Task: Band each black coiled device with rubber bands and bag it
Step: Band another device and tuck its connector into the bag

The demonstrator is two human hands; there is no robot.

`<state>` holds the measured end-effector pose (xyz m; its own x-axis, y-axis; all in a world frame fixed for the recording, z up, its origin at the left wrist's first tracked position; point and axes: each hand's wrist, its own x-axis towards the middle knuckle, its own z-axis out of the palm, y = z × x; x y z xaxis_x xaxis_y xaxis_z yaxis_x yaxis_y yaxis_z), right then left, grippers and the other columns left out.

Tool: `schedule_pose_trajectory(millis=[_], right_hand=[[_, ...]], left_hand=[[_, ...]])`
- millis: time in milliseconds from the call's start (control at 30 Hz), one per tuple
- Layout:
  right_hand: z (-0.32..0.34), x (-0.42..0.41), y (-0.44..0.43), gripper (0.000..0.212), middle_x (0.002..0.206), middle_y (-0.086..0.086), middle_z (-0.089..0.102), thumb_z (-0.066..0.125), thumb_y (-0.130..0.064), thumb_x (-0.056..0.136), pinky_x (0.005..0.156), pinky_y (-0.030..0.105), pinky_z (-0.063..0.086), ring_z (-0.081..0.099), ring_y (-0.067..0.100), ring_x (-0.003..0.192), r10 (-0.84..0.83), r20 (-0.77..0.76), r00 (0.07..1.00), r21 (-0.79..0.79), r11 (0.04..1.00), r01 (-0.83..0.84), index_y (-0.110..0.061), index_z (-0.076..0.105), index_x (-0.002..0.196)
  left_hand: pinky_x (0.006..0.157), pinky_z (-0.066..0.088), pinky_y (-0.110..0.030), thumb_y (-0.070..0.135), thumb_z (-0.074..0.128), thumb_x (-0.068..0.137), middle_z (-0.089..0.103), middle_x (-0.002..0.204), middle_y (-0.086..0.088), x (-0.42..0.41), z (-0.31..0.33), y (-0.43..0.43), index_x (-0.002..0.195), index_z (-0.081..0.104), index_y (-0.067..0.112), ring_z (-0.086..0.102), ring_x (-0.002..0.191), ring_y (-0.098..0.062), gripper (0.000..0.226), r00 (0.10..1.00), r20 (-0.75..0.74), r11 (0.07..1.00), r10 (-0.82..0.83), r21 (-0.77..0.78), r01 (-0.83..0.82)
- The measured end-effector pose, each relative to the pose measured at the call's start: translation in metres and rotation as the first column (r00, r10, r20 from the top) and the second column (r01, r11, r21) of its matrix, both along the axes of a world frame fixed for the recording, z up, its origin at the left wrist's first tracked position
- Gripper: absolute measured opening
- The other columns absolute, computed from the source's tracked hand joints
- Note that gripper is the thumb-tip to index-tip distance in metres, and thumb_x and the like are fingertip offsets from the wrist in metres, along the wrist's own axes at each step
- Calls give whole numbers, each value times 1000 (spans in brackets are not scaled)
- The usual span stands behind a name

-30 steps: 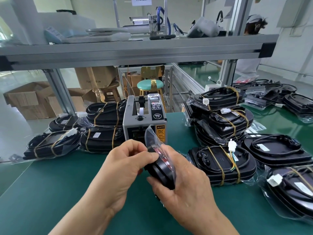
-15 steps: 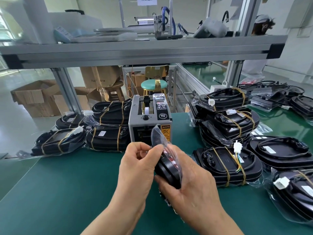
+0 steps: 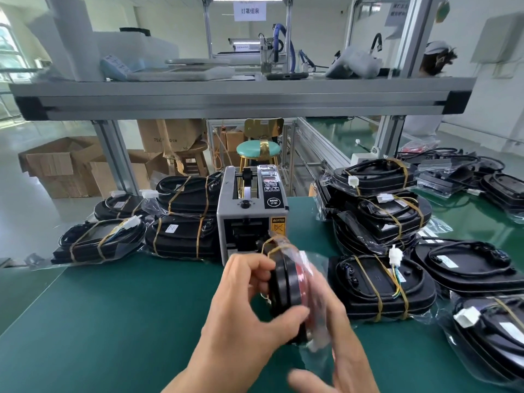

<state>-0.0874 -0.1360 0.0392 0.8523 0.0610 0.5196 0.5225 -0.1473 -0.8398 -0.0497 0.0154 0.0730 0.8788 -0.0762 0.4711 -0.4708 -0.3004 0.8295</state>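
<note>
Banded, bagged devices (image 3: 380,211) lie stacked either side on the counter (image 3: 113,321) – plenty done. One black coiled device (image 3: 285,285) is held on edge above it, left hand (image 3: 249,302) curled round it, rubber band (image 3: 272,245) on, clear bag (image 3: 314,279) seemingly only partly on – right hand (image 3: 340,350) blurred, grip unclear

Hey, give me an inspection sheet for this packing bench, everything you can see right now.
Surface: green mat covers the bench.
Job's things: black device on edge, rubber band round its top, clear bag beside it, blurred; bagged devices piled left and right.
Clutter: tape dispenser at centre back.
Hands: left hand grips the device; right hand blurred behind the bag, grip unclear.
Cables: cords coiled on the devices; white plug sticking up.
Surroundings: shelf overhead, cardboard boxes, stool, another person far right.
</note>
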Motion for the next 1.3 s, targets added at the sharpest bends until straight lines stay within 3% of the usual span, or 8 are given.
schedule_pose_trajectory(millis=[67,167,333,533,767,1000,1133,1300], right_hand=[[-3,-12,-2,87,155,-11,40,71,-69,71,111,27,37,36,12,144,-75,-29,997,-23,997,75,-35,41,145],[-5,-20,9,85,138,-27,54,83,-48,58,102,18,44,53,-1,127,-310,-122,943,-14,950,310,-37,53,136],[2,-11,20,49,114,-16,65,82,-28,61,81,4,44,61,1,107,-516,-4,857,-5,857,516,-22,63,105],[20,4,4,16,67,-11,60,67,-30,90,55,14,42,56,10,61,-481,-91,872,-101,876,472,-28,57,78],[24,1,11,31,68,-3,59,68,-57,70,56,16,46,53,6,56,-380,-235,895,43,915,400,-33,59,86],[31,14,-1,14,67,-7,63,66,-37,85,60,22,48,57,9,61,-425,-185,886,-173,902,396,-27,63,75],[28,11,-1,18,66,-3,65,62,-26,93,56,15,44,55,6,57,-390,-327,861,-13,913,409,-21,63,76],[40,15,-6,19,62,-3,61,70,-35,83,52,13,42,47,0,51,-319,-308,896,-76,947,311,-22,62,72]], left_hand=[[81,55,-35,41,85,53,57,102,9,-7,-19,1,106,54,45,62,93,-21,61,1000,11,1000,-8,23,8],[74,57,-40,36,80,53,54,98,16,-16,-41,-5,104,53,52,61,84,-15,60,999,31,999,32,29,-33],[70,54,-24,38,71,59,52,99,16,-19,-43,-10,105,50,50,61,81,-10,52,995,91,997,41,54,-46],[70,54,-33,37,79,56,52,93,10,-21,-42,-7,104,50,49,60,79,-17,57,997,74,995,28,97,-35],[71,54,-27,36,80,58,52,95,11,-21,-38,-5,103,54,39,60,79,-17,52,996,87,993,-16,118,5],[69,48,-14,36,79,57,50,97,18,-18,-35,-3,104,52,44,58,81,-11,55,993,106,987,-47,158,30],[70,52,-22,34,79,57,49,98,19,-18,-35,-2,105,51,45,58,83,-12,56,991,101,985,-84,159,67],[68,54,-33,34,82,54,51,96,17,-16,-38,4,103,52,46,58,80,-15,58,992,76,985,-97,152,84]])
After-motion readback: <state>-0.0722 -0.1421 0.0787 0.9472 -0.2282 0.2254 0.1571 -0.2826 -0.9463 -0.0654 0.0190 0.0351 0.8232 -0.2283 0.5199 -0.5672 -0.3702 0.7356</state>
